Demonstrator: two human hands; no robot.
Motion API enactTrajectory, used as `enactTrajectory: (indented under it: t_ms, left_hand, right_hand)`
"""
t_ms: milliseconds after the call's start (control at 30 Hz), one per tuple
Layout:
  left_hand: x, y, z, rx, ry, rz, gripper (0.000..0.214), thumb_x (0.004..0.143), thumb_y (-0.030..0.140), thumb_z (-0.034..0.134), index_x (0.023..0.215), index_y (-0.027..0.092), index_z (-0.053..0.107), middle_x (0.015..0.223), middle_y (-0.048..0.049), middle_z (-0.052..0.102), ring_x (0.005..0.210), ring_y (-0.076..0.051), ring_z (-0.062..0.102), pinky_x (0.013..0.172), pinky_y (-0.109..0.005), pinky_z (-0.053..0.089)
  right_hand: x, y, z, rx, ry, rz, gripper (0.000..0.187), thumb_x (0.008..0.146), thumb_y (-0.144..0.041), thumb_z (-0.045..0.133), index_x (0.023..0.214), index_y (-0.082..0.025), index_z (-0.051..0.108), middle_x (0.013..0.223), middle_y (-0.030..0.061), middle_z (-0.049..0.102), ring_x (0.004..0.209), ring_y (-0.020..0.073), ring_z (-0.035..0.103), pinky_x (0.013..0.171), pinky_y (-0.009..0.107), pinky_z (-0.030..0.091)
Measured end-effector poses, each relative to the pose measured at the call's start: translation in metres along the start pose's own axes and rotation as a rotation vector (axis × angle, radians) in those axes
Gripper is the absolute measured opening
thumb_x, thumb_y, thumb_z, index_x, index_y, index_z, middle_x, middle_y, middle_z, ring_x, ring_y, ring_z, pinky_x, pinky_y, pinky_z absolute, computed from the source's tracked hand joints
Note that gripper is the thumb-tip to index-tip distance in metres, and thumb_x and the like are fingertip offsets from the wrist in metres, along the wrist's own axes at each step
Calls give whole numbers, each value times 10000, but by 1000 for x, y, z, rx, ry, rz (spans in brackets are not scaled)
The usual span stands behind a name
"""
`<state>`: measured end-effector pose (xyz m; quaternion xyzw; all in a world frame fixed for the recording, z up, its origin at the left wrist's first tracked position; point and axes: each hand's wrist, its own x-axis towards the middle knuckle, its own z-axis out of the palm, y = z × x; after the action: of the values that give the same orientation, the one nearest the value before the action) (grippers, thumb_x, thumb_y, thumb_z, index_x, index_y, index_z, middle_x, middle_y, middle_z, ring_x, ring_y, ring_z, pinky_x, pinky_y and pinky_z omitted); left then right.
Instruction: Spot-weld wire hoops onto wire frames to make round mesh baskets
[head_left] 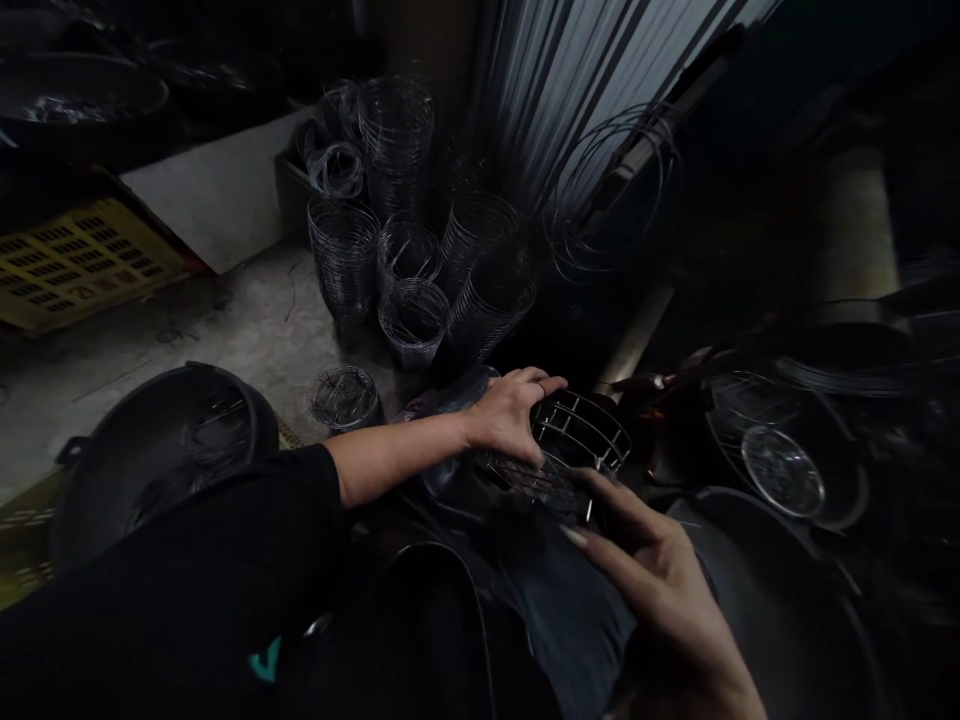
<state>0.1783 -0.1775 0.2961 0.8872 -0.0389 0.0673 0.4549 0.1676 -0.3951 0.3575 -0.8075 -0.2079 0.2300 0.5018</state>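
Observation:
A small round wire cage of dark metal rings and ribs sits in the middle, low in the dim view. My left hand lies over its left side, fingers curled across the top rim and gripping it. My right hand reaches up from the lower right, its fingers stretched toward the cage's near edge and touching the wire there. A black sleeve covers my left arm up to the elbow.
Several stacks of wire rings stand on the concrete floor behind. A black tub with wire parts sits left, a yellow crate far left. Dark bowls and loose hoops crowd the right. A corrugated sheet leans at the back.

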Motion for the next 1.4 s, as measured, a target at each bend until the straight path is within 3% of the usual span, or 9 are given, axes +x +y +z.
enactTrajectory:
  t_ms: [133,233,400,467,600,700,967,1233,1400]
  left_hand:
    - [-3,6,2,34,-17,54,1053,405,441,852,1353,148,499,1327,-165,529,1195,-343,522,1014,-514,419]
    - [-5,11,4,47,-34,96,1003,457,450,822,1356,154,492,1328,-176,528,1190,-341,525,1017,-528,403]
    - [-1,14,4,21,-24,69,1002,447,480,817,1337,134,513,1306,-171,544,1162,-340,541,1015,-529,411]
    - [3,13,3,16,-15,65,1008,453,513,809,1338,132,516,1307,-166,543,1158,-341,542,1015,-530,415]
    - [14,16,1,3,-11,55,1035,438,508,820,1350,134,507,1308,-157,540,1175,-340,537,1017,-527,427]
    - [24,18,0,-12,0,55,1009,442,475,820,1342,136,515,1298,-151,543,1169,-335,544,1010,-520,440]
    - [55,16,6,-56,30,47,971,413,366,823,1317,169,527,1301,-132,536,1191,-320,534,1021,-503,441]
    - [50,21,4,-79,38,57,972,418,374,826,1320,177,524,1295,-129,539,1196,-313,535,1026,-487,445]
    - [60,25,2,-67,27,61,984,415,366,823,1328,154,524,1327,-133,519,1219,-317,520,1058,-485,422]
  right_hand:
    - [11,-2,-2,-206,-81,-122,248,791,-396,683,945,-225,776,900,75,734,817,222,698,726,303,569]
    - [23,8,-7,-391,-16,-179,291,853,-407,588,903,-190,775,786,78,720,697,205,682,626,287,548]
    - [26,25,-8,-921,53,-386,345,865,-283,530,1112,-130,717,951,133,724,841,271,689,721,366,558]
    - [26,27,-7,-1041,85,-494,334,888,-224,477,1094,-114,715,899,131,724,812,263,683,722,371,556]
    - [32,28,-12,-944,180,-679,306,935,-203,449,987,-100,732,770,85,709,682,192,662,636,296,538]
    - [41,30,-20,-856,238,-727,250,924,-214,513,985,-105,730,783,73,712,683,174,656,627,281,529]
    - [65,28,-40,-726,265,-693,192,912,-219,556,962,-176,737,757,32,705,642,132,635,604,244,511]
    - [55,21,-39,-783,287,-716,173,910,-208,577,971,-157,731,829,54,725,698,143,659,657,246,515]
    - [59,18,-44,-777,306,-669,198,910,-262,569,964,-188,744,798,40,720,672,141,652,630,253,513]
